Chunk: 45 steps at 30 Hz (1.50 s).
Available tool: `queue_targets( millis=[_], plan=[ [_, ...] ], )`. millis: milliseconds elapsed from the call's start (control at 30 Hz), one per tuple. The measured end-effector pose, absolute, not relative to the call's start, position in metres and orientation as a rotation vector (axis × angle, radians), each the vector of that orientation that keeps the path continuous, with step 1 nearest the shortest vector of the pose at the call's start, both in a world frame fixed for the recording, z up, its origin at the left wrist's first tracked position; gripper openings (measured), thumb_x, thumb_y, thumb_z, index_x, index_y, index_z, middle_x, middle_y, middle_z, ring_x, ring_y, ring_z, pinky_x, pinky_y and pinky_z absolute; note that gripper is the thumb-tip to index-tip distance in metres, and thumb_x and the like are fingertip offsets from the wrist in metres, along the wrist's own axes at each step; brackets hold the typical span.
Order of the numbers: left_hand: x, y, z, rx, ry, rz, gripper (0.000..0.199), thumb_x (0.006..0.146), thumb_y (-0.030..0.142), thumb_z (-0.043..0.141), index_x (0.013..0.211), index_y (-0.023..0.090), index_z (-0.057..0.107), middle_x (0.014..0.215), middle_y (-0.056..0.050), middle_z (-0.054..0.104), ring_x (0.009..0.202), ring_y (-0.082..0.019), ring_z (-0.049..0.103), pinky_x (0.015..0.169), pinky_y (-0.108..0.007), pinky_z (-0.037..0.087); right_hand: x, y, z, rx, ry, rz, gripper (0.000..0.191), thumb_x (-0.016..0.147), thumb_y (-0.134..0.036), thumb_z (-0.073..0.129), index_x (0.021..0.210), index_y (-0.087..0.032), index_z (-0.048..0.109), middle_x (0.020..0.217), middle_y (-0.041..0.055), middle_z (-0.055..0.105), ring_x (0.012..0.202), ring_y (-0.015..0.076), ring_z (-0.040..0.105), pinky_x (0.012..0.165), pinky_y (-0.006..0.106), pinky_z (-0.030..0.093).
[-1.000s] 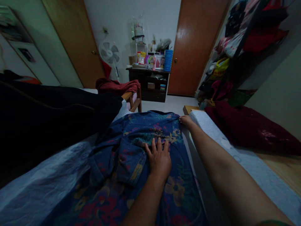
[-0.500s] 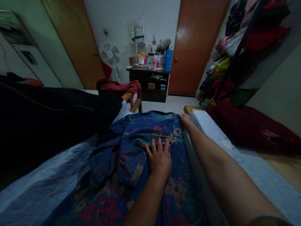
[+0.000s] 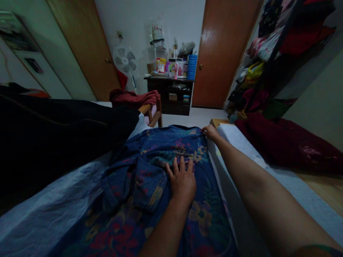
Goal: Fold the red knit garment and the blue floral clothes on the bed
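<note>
A blue floral garment (image 3: 200, 192) lies spread out in front of me, its sleeves folded inward over the left part. My left hand (image 3: 182, 182) rests flat on the middle of it, fingers spread, just right of a folded sleeve (image 3: 148, 185). At the garment's far right corner, my right hand (image 3: 210, 133) pinches the fabric edge between thumb and fingers. The garment's right side runs along the edge of the bedding.
Black cloth (image 3: 66, 132) covers the left side, over pale blue bedding (image 3: 61, 192). A dark red folded blanket (image 3: 289, 146) lies at right. Beyond stand a fan (image 3: 125, 60), a dark cabinet (image 3: 168, 96), a brown door (image 3: 223, 53) and hanging clothes (image 3: 268, 46).
My right hand has shifted slightly left at the garment's far corner, its fingers drawn into a pinch. My left hand stays in place on the fabric.
</note>
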State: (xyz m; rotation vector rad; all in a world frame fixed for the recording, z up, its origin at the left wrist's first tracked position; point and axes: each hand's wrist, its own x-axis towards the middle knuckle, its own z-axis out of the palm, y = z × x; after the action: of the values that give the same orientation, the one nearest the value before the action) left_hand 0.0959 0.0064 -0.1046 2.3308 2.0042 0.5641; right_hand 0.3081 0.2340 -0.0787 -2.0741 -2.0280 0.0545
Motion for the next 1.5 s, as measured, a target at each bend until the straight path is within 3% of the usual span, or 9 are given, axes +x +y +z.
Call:
queue_targets(
  millis=[133, 367, 633, 900, 1100, 1233, 1500],
  plan=[
    [0.096, 0.007, -0.106, 2.339, 2.011, 0.567, 0.049, 0.088, 0.035, 0.055, 0.137, 0.035, 0.051, 0.148, -0.007, 0.045, 0.140, -0.035, 0.029, 0.113, -0.067, 0.008, 0.307, 0.229, -0.074, -2.091, -2.096, 0.049, 0.027, 0.086, -0.024, 0.056, 0.107, -0.025, 0.073, 0.119, 0.0100, 0.060, 0.107, 0.0238, 0.058, 0.092, 0.029, 0.041],
    [0.098, 0.006, -0.110, 2.351, 2.014, 0.577, 0.046, 0.091, 0.036, 0.050, 0.137, 0.035, 0.051, 0.148, -0.008, 0.045, 0.139, -0.035, 0.031, 0.113, -0.066, 0.009, 0.289, 0.224, -0.072, -2.211, -1.988, -0.004, 0.033, 0.090, -0.020, 0.044, 0.117, -0.017, 0.063, 0.124, 0.0167, 0.054, 0.110, 0.0282, 0.054, 0.089, 0.035, 0.043],
    [0.098, 0.006, -0.109, 2.334, 2.025, 0.592, 0.047, 0.090, 0.035, 0.053, 0.136, 0.034, 0.051, 0.147, -0.008, 0.046, 0.139, -0.035, 0.031, 0.113, -0.065, 0.009, 0.268, 0.212, -0.085, -2.321, -1.763, -0.049, 0.041, 0.093, -0.015, 0.027, 0.126, -0.010, 0.051, 0.125, 0.0198, 0.053, 0.110, 0.0280, 0.055, 0.085, 0.035, 0.045],
    [0.098, 0.006, -0.103, 2.331, 1.985, 0.730, 0.043, 0.088, 0.027, 0.054, 0.131, 0.028, 0.054, 0.142, -0.008, 0.049, 0.135, -0.031, 0.034, 0.114, -0.064, 0.013, 0.243, 0.177, -0.090, -2.278, -1.829, -0.034, 0.035, 0.093, -0.019, 0.033, 0.117, -0.014, 0.059, 0.121, 0.0172, 0.056, 0.109, 0.0259, 0.056, 0.088, 0.034, 0.044],
    [0.096, 0.003, -0.095, 2.330, 1.933, 0.736, 0.036, 0.084, 0.024, 0.059, 0.120, 0.025, 0.057, 0.130, -0.007, 0.054, 0.126, -0.028, 0.042, 0.115, -0.060, 0.017, 0.241, 0.162, -0.111, -2.142, -1.934, -0.021, 0.039, 0.097, -0.027, 0.028, 0.128, -0.015, 0.049, 0.139, 0.0160, 0.047, 0.128, 0.0243, 0.044, 0.102, 0.037, 0.037],
    [0.094, 0.002, -0.091, 2.317, 1.911, 0.656, 0.037, 0.085, 0.024, 0.059, 0.122, 0.028, 0.055, 0.131, -0.006, 0.054, 0.128, -0.027, 0.040, 0.115, -0.060, 0.014, 0.246, 0.166, -0.112, -2.180, -1.917, 0.053, 0.046, 0.098, -0.035, 0.026, 0.137, -0.015, 0.040, 0.148, 0.0157, 0.040, 0.132, 0.0261, 0.039, 0.106, 0.043, 0.031],
    [0.094, 0.001, -0.094, 2.321, 1.916, 0.697, 0.040, 0.085, 0.024, 0.058, 0.124, 0.028, 0.056, 0.132, -0.006, 0.055, 0.129, -0.028, 0.039, 0.115, -0.061, 0.013, 0.242, 0.155, -0.110, -2.242, -1.910, 0.069, 0.048, 0.098, -0.039, 0.027, 0.138, -0.018, 0.042, 0.153, 0.0125, 0.034, 0.139, 0.0284, 0.031, 0.109, 0.052, 0.026]
  ],
)
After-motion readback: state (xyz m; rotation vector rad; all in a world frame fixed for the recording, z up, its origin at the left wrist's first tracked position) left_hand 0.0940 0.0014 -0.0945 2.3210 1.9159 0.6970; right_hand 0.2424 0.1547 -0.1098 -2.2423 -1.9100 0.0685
